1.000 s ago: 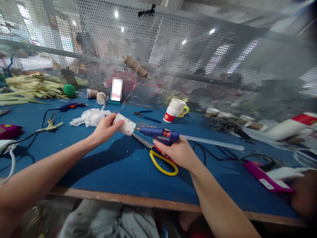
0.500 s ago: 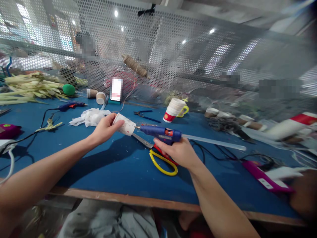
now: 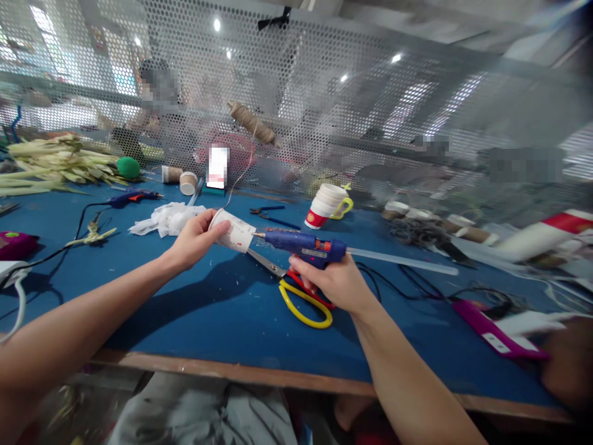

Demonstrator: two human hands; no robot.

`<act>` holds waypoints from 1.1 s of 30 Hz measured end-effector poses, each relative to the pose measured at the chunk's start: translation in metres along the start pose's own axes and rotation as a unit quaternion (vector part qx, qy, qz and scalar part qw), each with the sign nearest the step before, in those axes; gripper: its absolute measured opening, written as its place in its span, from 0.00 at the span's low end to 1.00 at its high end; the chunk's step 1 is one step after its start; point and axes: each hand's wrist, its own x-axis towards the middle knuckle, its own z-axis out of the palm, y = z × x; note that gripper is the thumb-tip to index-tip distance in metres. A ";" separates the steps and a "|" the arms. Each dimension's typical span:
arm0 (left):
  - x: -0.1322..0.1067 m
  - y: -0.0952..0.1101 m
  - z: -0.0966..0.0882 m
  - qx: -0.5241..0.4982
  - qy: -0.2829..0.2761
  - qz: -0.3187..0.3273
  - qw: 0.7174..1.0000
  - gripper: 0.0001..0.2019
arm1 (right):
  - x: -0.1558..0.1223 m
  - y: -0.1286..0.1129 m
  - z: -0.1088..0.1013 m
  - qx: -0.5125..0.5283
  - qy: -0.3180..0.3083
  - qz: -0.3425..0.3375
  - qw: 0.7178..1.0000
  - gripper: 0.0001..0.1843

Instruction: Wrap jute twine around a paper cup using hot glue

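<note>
Tilted on its side, a white paper cup (image 3: 239, 235) is gripped by its rim end in my left hand (image 3: 197, 238). My right hand (image 3: 331, 278) is wrapped round the handle of a blue glue gun (image 3: 301, 243). The gun's metal nozzle is at the base of the cup; whether it touches, I cannot tell. A long clear glue stick (image 3: 407, 262) sticks out of the gun's back. Beneath the gun lie scissors (image 3: 303, 306) with yellow and red handles. A crumpled white cloth-like bundle (image 3: 167, 219) lies behind my left hand.
A stack of paper cups (image 3: 324, 207), pliers (image 3: 273, 217) and a lit phone (image 3: 217, 167) stand or lie toward the perforated metal screen (image 3: 324, 111). A second glue gun (image 3: 134, 197) and pale husks (image 3: 60, 161) are at left. Purple power strips (image 3: 498, 330) and cords lie at the sides.
The cup has turned slightly in my left hand, so more of its rim opening shows. My right hand and the glue gun have shifted a little to the right.
</note>
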 end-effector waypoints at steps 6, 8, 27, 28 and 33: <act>-0.001 0.001 0.001 0.013 -0.005 0.014 1.000 0.09 | -0.001 0.000 0.002 0.020 -0.013 0.000 1.000 0.15; -0.002 0.001 0.000 0.016 -0.008 0.019 1.000 0.09 | -0.001 0.000 0.002 0.027 -0.018 -0.002 0.999 0.15; -0.003 -0.003 -0.002 0.008 -0.011 0.051 0.999 0.09 | -0.001 0.002 0.002 0.081 -0.024 -0.004 0.996 0.12; -0.004 -0.003 -0.002 0.010 -0.013 0.056 0.998 0.09 | -0.002 0.000 0.002 0.080 -0.028 -0.006 0.996 0.12; -0.005 -0.005 -0.004 0.016 -0.030 0.080 0.996 0.09 | 0.001 0.002 0.001 0.096 0.000 -0.008 0.995 0.13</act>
